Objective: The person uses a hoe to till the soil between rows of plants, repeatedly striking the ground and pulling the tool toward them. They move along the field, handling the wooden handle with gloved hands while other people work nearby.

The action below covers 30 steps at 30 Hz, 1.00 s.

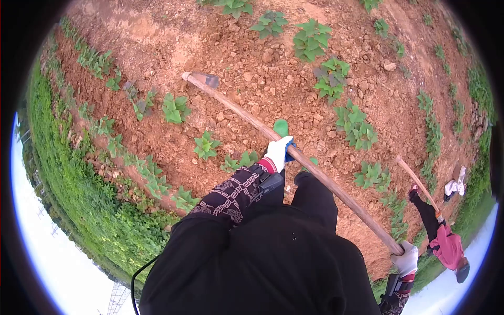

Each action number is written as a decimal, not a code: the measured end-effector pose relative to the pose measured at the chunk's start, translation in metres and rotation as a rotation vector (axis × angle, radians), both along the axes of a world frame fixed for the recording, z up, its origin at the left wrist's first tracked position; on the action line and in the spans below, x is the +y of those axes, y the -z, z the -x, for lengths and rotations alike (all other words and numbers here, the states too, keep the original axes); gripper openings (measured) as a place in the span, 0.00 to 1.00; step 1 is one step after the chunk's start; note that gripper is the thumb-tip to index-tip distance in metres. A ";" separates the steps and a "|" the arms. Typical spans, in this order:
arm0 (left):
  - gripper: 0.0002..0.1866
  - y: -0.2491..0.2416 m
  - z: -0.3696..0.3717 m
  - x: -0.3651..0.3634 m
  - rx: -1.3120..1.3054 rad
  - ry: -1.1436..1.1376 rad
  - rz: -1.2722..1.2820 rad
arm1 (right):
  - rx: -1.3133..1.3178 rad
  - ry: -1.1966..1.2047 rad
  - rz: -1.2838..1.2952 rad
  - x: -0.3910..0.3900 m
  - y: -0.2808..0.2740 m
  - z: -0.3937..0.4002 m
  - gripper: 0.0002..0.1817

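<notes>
A long wooden-handled hoe [336, 187] slants across the view, from the upper left down to the lower right. Its flat metal blade [210, 80] rests on or just above the reddish soil. My left hand [278, 153], in a white glove with blue on it, is closed round the middle of the handle. Near the handle's lower right end, my right hand [405, 259] grips it in a pale glove. Green leafy plants [176, 108] stand in rows on both sides of the blade.
Further plants [355, 124] grow on the right, near my green shoes [281, 127]. Another person in a pink top [449, 247] stands at the far right with a long wooden handle [415, 178]. Dense green growth [79, 178] borders the left side. Clods lie over the soil.
</notes>
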State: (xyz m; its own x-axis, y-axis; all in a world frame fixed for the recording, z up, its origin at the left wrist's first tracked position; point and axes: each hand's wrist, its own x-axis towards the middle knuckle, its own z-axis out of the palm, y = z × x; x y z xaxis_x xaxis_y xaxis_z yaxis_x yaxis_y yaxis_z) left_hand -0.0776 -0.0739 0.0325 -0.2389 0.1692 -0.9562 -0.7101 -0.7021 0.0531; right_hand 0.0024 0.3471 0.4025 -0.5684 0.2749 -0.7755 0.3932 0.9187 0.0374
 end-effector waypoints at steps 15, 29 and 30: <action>0.12 0.003 0.035 -0.012 0.158 0.016 0.150 | 0.187 -0.174 0.051 -0.032 -0.041 0.068 0.12; 0.11 -0.006 0.040 -0.033 0.212 -0.053 0.056 | 0.369 -0.354 0.083 -0.070 -0.074 0.057 0.16; 0.11 -0.002 0.041 -0.036 0.227 -0.071 0.046 | 0.369 -0.366 0.095 -0.072 -0.076 0.060 0.16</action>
State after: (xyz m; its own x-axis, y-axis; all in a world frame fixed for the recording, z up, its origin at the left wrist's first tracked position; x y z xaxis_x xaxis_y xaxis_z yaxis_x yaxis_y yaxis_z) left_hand -0.1191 -0.1103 0.0346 -0.4586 0.1024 -0.8827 -0.6254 -0.7429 0.2388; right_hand -0.0571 0.2751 0.4788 -0.8539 -0.0547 -0.5175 0.0170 0.9910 -0.1328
